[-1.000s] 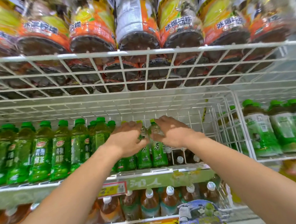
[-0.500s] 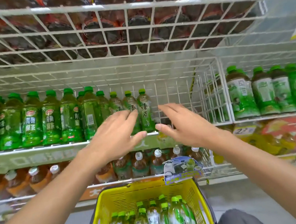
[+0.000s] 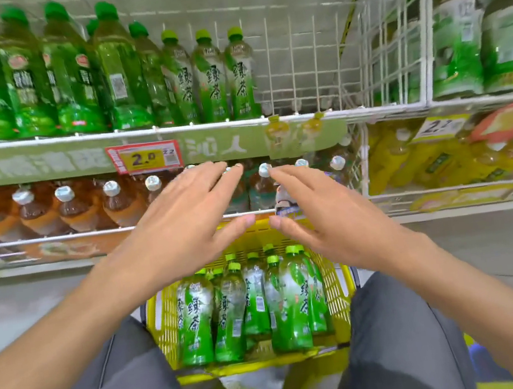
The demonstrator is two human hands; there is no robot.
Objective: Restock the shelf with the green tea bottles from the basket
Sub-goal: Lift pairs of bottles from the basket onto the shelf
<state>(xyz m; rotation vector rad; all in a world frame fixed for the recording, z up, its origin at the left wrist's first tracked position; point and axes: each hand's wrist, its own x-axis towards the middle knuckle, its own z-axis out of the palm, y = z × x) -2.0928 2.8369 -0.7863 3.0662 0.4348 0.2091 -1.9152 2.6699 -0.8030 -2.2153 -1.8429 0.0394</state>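
Two tiers of white wire shelf (image 3: 303, 67) fill the upper part of the view. On the upper tier a long row of bright green drinks (image 3: 25, 84) runs in from the left, and three green tea bottles (image 3: 212, 79) stand upright just beside them. To the right of these three the shelf floor is bare up to a wire divider, beyond which stand more green-capped bottles (image 3: 456, 37). The lower tier carries brown tea bottles (image 3: 74, 208) with white caps and, further right, yellow drinks (image 3: 408, 164).

Below, between the person's grey trouser legs (image 3: 404, 338), sits a yellow basket (image 3: 164, 324). Several green tea bottles (image 3: 256, 302) lie packed in it, leaning with their caps toward the shelf.

Above the basket's far rim hover the left hand (image 3: 181, 227) and the right hand (image 3: 333, 217), palms down, fingers straight and spread, gripping nothing; the thumbs are near each other but apart.

On the shelf edge hangs a red and yellow price tag (image 3: 145, 156).
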